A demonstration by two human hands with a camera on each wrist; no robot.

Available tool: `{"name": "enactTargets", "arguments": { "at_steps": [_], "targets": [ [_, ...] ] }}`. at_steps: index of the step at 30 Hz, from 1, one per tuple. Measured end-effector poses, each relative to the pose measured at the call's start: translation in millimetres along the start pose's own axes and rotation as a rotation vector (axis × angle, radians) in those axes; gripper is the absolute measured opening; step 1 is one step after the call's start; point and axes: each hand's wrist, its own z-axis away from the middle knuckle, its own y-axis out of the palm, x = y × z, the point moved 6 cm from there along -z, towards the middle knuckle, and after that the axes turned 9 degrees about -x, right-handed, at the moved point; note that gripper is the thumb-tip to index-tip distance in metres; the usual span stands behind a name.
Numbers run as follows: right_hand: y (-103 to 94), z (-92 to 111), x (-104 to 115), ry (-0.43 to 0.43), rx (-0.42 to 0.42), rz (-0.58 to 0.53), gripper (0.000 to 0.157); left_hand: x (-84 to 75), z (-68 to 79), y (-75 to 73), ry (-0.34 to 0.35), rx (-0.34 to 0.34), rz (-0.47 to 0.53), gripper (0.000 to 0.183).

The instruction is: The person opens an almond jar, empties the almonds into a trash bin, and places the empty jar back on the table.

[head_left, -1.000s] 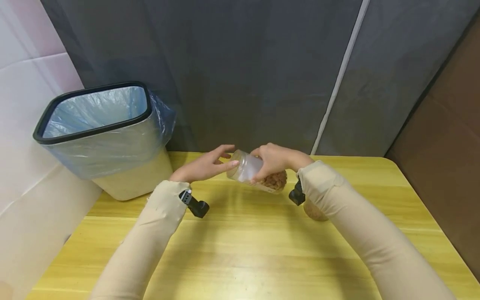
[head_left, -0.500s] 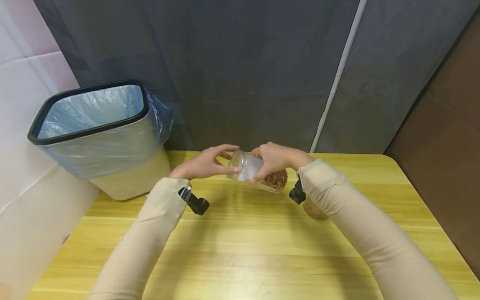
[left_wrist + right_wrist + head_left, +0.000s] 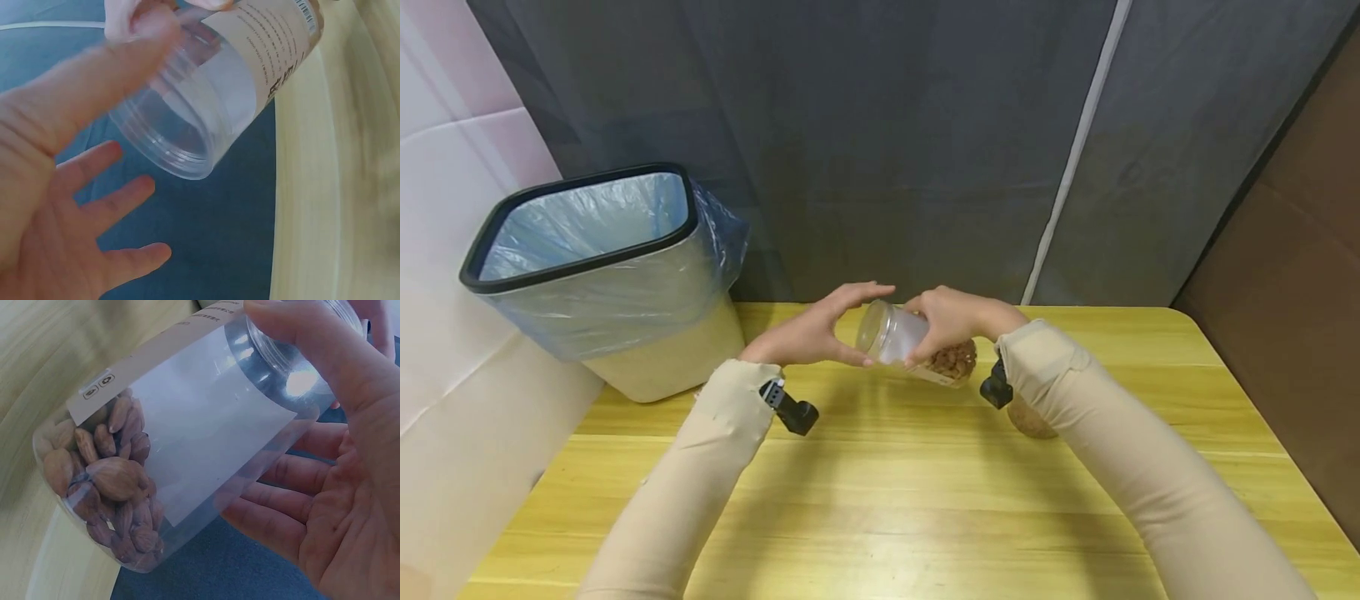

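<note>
A clear plastic jar (image 3: 901, 335) with a paper label lies tilted above the table, its lidless mouth facing left. Almonds (image 3: 112, 481) have gathered at its closed end. My right hand (image 3: 951, 321) grips the jar round its middle, thumb on the near side and fingers on the far side. At the mouth, my left hand (image 3: 820, 329) is spread wide, thumb and fingers apart on either side of the rim. In the left wrist view the left thumb (image 3: 81, 87) is blurred and overlaps the jar mouth, while the other fingers stand free of it.
A bin (image 3: 662, 325) with a black rim and a bluish plastic liner stands at the left back of the wooden table (image 3: 880, 500). A round brown object (image 3: 1030, 421) is partly hidden by the right forearm. A grey curtain (image 3: 880, 150) hangs behind.
My left fingers and thumb have spread wider apart and come away from the jar's rim. The right hand and the jar have stayed almost where they were.
</note>
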Motion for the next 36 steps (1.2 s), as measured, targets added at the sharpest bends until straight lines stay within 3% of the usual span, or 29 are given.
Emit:
{"name": "enactTargets", "arguments": {
  "at_steps": [2,4,13,18,21,26,28,31,36],
  "targets": [
    [0.3,0,1,-0.002,0.001,-0.006,0.068,-1.7,-0.3,0.7,0.035,0.001,0.013,0.081],
    [0.9,0,2,-0.001,0.003,-0.016,0.067,-0.7,-0.6,1.3,0.011,0.007,0.025,0.075],
    [5.0,-3,4,-0.01,0.021,-0.026,0.063,13.8,0.9,0.2,-0.292,0.045,-0.026,0.067],
    [4.8,-2,5,-0.009,0.018,-0.025,0.063,19.3,2.5,1.2,-0.377,0.044,-0.083,0.074],
    [4.4,-1,5,-0.005,0.02,-0.022,0.065,17.8,4.5,1.7,-0.326,0.027,-0.086,0.076],
    [1.9,1,7,-0.001,0.025,-0.013,0.067,3.6,4.4,1.7,-0.04,-0.008,-0.005,0.087],
    [0.6,3,7,0.01,0.025,-0.013,0.068,-1.2,3.7,1.6,0.04,-0.012,0.018,0.086],
    [0.1,4,4,0.023,0.022,-0.017,0.071,-2.5,2.5,1.6,0.04,-0.002,0.043,0.075],
    [4.3,2,2,0.02,0.027,-0.037,0.067,6.9,2.5,1.8,-0.157,0.026,0.007,0.066]
  ]
}}
